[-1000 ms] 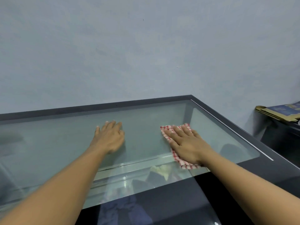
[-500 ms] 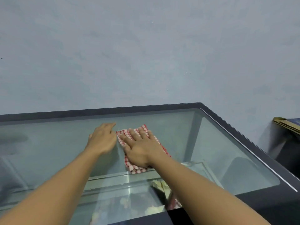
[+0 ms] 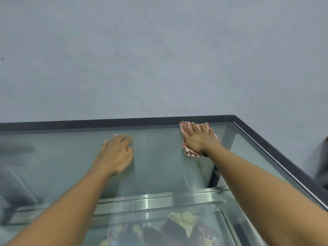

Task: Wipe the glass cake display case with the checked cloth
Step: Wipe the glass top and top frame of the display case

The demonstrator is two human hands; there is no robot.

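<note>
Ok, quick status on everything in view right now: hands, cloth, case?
Red-and-white checked cloth: flat on the glass near the far right corner, under the right hand.
Right hand: palm down, pressing the cloth.
Left hand: flat on bare glass, empty.
Glass-topped, dark-framed display case: closed, food visible inside.

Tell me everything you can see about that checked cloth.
The checked cloth is red-and-white checked fabric, soft-looking and bunched, lying flat on the glass top near the case's far right corner, its far edge by the dark frame. The right hand presses on it palm-down, fingers spread, covering most of it.
</note>
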